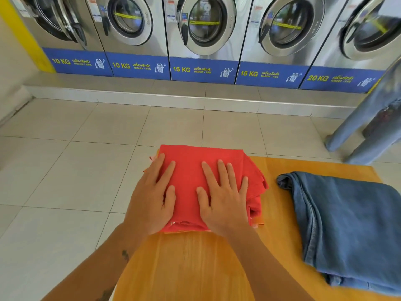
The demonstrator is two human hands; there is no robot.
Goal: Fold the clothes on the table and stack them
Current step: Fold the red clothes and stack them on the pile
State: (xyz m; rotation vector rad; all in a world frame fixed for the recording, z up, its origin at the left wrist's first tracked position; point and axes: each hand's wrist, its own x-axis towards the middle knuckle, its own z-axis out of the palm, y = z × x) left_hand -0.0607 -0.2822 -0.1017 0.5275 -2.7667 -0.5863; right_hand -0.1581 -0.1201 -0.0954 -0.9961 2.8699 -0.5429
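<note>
Both hands lie flat, palms down and fingers spread, on a folded red garment [195,170] at the wooden table's [195,268] far left corner. The left hand [152,203] presses its left edge, the right hand [225,200] its middle; neither grasps anything. Folded blue jeans [351,224] lie apart, right of the right hand.

The jeans [351,227] run off the right picture edge, and the table [195,268] off the bottom. Both hands cover much of the red cloth [191,168]; orange cloth [184,231] under it shows only slivers. A blurred denim shape [368,127] stands at the right edge.
</note>
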